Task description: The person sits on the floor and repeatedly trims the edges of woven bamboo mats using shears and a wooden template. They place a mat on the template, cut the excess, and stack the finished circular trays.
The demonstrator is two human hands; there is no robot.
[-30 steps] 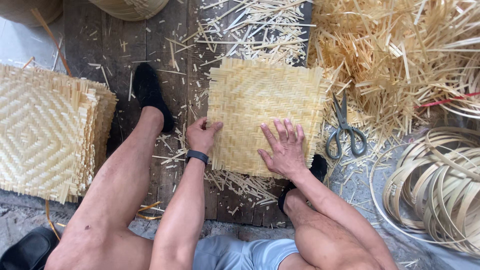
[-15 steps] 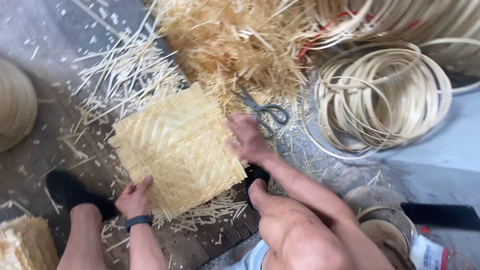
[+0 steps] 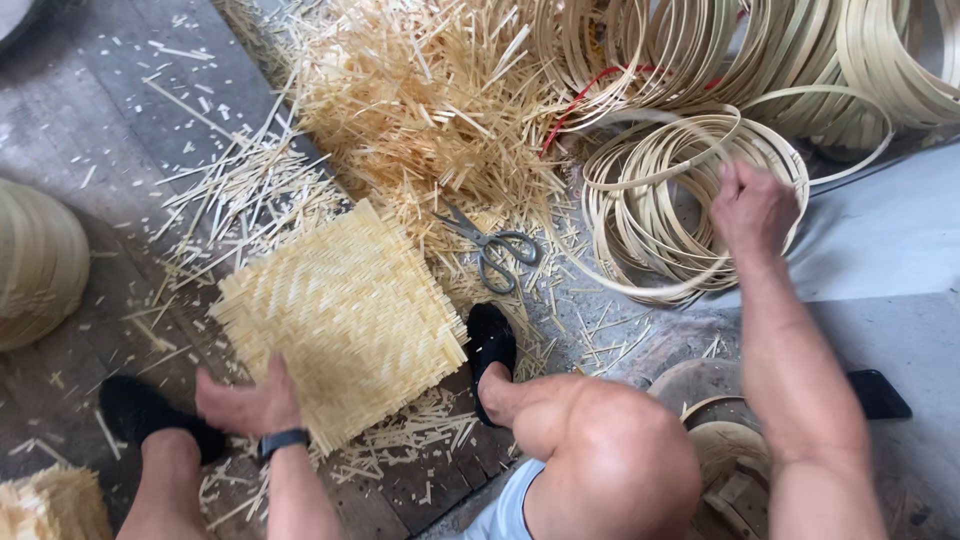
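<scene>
The right hand (image 3: pixel 752 205) has its grip clenched around a thin bamboo hoop (image 3: pixel 690 205) at the top of the coil, far right of the woven mat (image 3: pixel 340 315). The left hand (image 3: pixel 245 402) presses flat and unclenched on the mat's near corner; scissors (image 3: pixel 492 245) lie between the two.

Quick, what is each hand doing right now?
Left hand: open, fingers resting on the woven bamboo mat.
Right hand: closed around a thin bamboo hoop from the coil.
</scene>
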